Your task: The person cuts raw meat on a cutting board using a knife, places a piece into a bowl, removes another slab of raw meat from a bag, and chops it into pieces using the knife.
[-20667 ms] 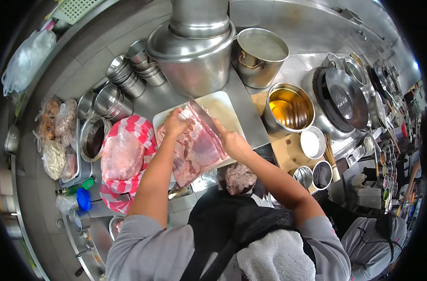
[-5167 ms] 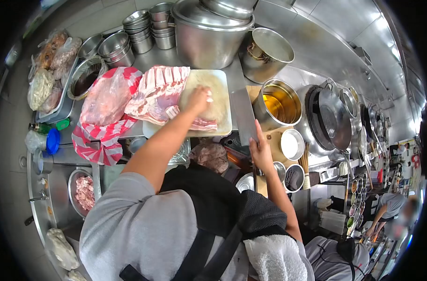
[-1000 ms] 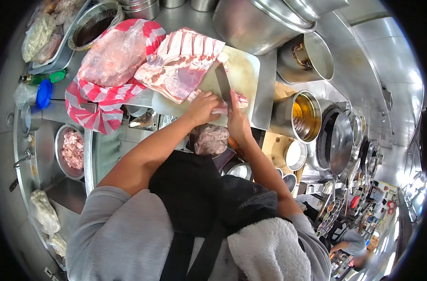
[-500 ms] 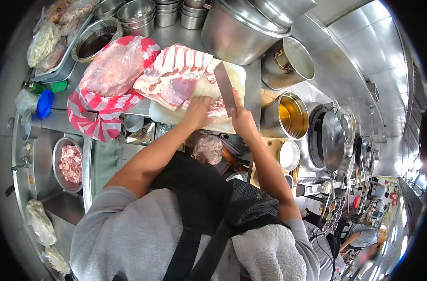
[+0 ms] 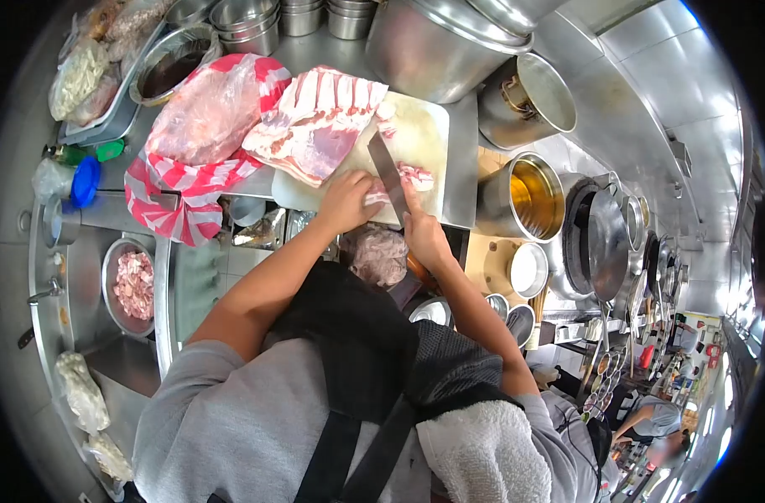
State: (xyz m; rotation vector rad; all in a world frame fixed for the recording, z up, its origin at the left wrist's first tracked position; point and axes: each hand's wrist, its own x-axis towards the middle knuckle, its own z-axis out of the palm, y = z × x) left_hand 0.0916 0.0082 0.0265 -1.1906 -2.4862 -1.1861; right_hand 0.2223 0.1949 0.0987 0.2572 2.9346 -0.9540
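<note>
My right hand (image 5: 426, 236) is closed round the handle of a cleaver (image 5: 386, 169), index finger laid along the blade. The blade comes down across a narrow strip of pork (image 5: 377, 193) on the white cutting board (image 5: 424, 130). My left hand (image 5: 346, 203) holds that strip with curled fingers, just left of the blade. Cut pork pieces (image 5: 417, 176) lie right of the cleaver. A large slab of pork ribs (image 5: 320, 126) rests partly on the board, beyond my left hand. Small scraps lie near the board's far edge.
Left of the ribs sits a red-and-white striped bag (image 5: 177, 205) of wrapped meat. A bowl of meat chunks (image 5: 131, 285) stands in the sink. To the right are a large pot (image 5: 437, 54), an oil-filled pot (image 5: 533, 197) and a wok (image 5: 605, 243). Another person (image 5: 655, 419) is farther off.
The cleaver has swung left and lower, onto the strip by my left hand. Cut pieces now show to its right. The whole view has shifted slightly.
</note>
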